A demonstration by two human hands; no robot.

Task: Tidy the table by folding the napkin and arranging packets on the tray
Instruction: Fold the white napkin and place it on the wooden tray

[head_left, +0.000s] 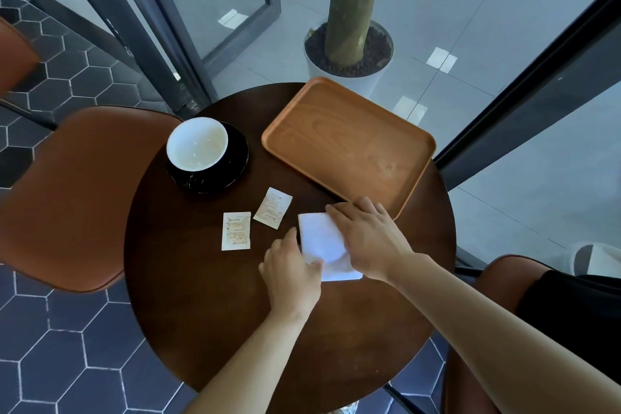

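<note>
Two bare forearms reach in over the table [201, 296] and meet at the napkin [319, 239], which lies partly folded just in front of the tray's near corner. The right hand [369, 239] lies flat on it with straight fingers, pressing the right side down. The left hand [292, 269] has its fingers curled onto the near-left edge and seems to grip it.

The likeliest trouble is a crooked fold. If the flat hand lifts before the crease is set, the soft layers may slide and the edges will no longer match. The right fingertips sit close to the tray [336, 131], so a push forward could shove it toward the far edge. A sideways sweep of the left hand could scatter the packets lying just to its left, both off the tray.

Counted: one napkin, two packets [236, 231] [273, 208], one bare tray, one cup [196, 143] on one saucer [232, 171], one table.
</note>
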